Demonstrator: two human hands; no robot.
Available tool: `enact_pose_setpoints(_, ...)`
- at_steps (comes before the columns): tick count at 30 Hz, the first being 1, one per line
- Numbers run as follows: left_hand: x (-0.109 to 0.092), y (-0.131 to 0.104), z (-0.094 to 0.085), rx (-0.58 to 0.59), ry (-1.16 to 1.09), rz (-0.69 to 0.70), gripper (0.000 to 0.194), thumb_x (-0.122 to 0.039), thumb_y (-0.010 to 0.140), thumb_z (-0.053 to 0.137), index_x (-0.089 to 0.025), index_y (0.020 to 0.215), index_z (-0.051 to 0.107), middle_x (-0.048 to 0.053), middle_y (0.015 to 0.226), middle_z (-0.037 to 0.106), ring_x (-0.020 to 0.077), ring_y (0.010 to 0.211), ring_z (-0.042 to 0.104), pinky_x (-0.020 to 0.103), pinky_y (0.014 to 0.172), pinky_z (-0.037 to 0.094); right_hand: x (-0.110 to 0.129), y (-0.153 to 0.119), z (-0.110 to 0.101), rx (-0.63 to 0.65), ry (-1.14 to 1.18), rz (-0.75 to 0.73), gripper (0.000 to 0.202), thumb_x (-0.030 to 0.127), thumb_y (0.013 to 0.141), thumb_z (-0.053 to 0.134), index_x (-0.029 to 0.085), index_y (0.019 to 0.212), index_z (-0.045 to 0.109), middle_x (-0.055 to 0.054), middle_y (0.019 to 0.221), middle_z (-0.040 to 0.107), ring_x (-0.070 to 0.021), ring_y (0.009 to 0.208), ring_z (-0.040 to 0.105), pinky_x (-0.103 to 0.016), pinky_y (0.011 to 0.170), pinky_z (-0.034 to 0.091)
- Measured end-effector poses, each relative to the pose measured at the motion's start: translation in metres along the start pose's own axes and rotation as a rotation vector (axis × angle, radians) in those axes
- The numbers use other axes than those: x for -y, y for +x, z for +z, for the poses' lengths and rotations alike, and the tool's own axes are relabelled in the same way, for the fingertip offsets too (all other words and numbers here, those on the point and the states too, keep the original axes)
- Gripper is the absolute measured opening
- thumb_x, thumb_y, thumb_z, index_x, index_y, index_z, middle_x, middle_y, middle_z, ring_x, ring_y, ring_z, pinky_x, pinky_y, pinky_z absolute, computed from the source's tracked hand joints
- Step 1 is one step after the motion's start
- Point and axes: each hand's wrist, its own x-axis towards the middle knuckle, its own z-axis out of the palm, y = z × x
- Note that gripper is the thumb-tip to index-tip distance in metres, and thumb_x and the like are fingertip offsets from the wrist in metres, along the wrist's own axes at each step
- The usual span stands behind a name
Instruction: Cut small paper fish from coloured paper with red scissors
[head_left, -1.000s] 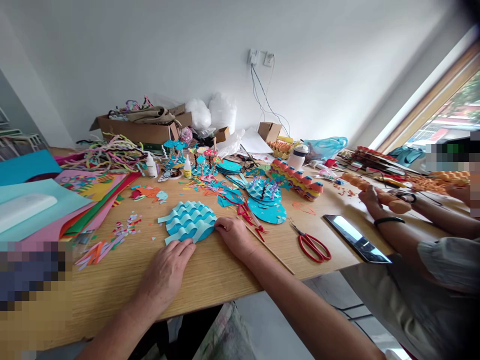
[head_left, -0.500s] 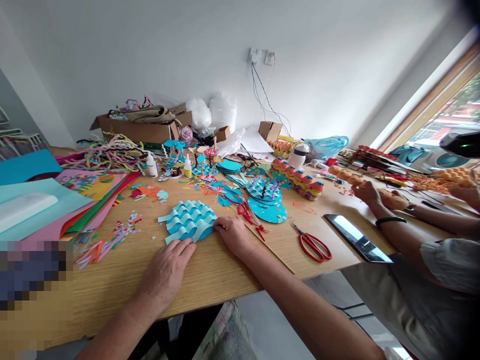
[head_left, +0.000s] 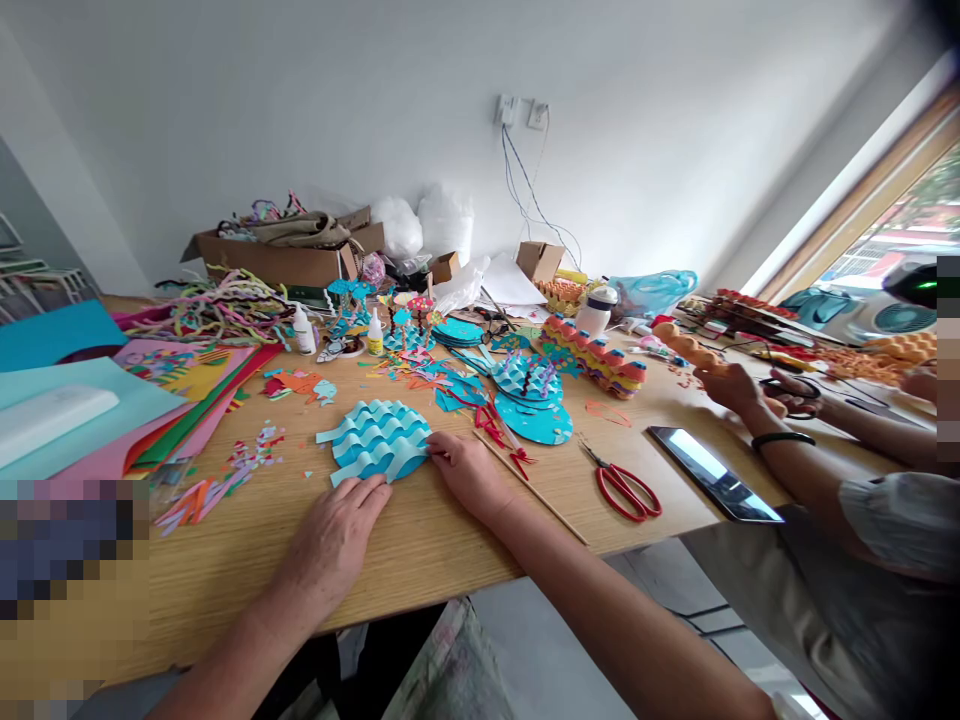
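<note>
A blue paper disc (head_left: 405, 473) lies on the table before me, crossed by rows of wavy pale-blue paper strips (head_left: 381, 436) whose ends stick out at its left. The fingers of my left hand (head_left: 337, 530) lie stretched over the disc's near edge, pressing the nearest strip. At the disc's right edge, my right hand (head_left: 466, 478) pinches the end of a strip between thumb and fingers; the exact contact is hidden by the fingertips. A thin wooden stick (head_left: 544, 500) lies beside my right wrist. Red-handled scissors (head_left: 628, 490) rest farther right.
At right a co-worker's hands (head_left: 731, 388) hold an orange egg-carton strip (head_left: 686, 346) and dark-handled scissors (head_left: 791, 392). A tablet (head_left: 712, 475) lies near the front edge. Glue bottles (head_left: 304, 332), finished blue discs (head_left: 532, 415), paper scraps (head_left: 255, 450) and coloured sheets (head_left: 180, 430) surround the workspace.
My hands and the wavy-strip disc stay almost still. The co-worker's hands have shifted, and dark scissors now show in one of them.
</note>
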Motion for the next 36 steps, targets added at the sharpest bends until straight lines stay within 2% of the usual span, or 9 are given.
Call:
enact_pose_setpoints(7,0.0017,-0.0008,0.0025,0.006,0.007,0.001,0.04,-0.001,0.079,0.034,-0.014,0.106,0.06,0.009,0.11,0.063,0.0223,0.096,0.055,0.037,0.083,0.047,-0.0018,0.0016,-0.0059,-0.043,-0.038,-0.016,0.015,0.008,0.079,0.055,0.016,0.086,0.065,-0.006,0.087,0.067,-0.0148,0.079,0.061,-0.021,0.07,0.044)
enact_pose_setpoints(15,0.0014,-0.0007,0.0032,-0.009,0.017,0.007,0.041,-0.001,0.078,0.033,-0.015,0.106,0.061,0.009,0.109,0.063,0.0214,0.096,0.056,0.036,0.084,0.047,0.0045,-0.0009,-0.0057,0.055,-0.126,-0.096,0.015,0.014,0.083,0.052,0.018,0.087,0.066,-0.006,0.087,0.062,-0.0154,0.081,0.058,-0.022,0.072,0.041)
enact_pose_setpoints(21,0.0019,-0.0009,0.0047,-0.014,0.026,0.012,0.041,-0.002,0.079,0.033,-0.015,0.106,0.06,0.009,0.11,0.063,0.0216,0.096,0.056,0.037,0.084,0.047,0.0044,0.001,-0.0052,0.075,-0.155,-0.086,0.018,0.014,0.086,0.049,0.018,0.083,0.067,-0.005,0.086,0.062,-0.0133,0.078,0.057,-0.02,0.071,0.04)
enact_pose_setpoints(31,0.0012,-0.0003,0.0027,-0.019,0.012,0.004,0.041,-0.001,0.078,0.033,-0.016,0.104,0.061,0.01,0.11,0.063,0.0216,0.097,0.056,0.038,0.086,0.047,0.0015,0.0031,-0.0033,0.058,-0.142,-0.065,0.015,0.012,0.083,0.052,0.017,0.082,0.067,-0.005,0.083,0.063,-0.0143,0.076,0.058,-0.02,0.067,0.04)
enact_pose_setpoints(36,0.003,-0.0014,0.0047,-0.016,0.025,0.017,0.04,-0.001,0.078,0.035,-0.016,0.105,0.06,0.008,0.11,0.062,0.0211,0.096,0.056,0.037,0.086,0.047,0.0023,0.0,-0.003,0.028,-0.114,-0.062,0.02,0.011,0.083,0.05,0.017,0.093,0.066,-0.006,0.088,0.064,-0.0146,0.08,0.06,-0.02,0.07,0.041)
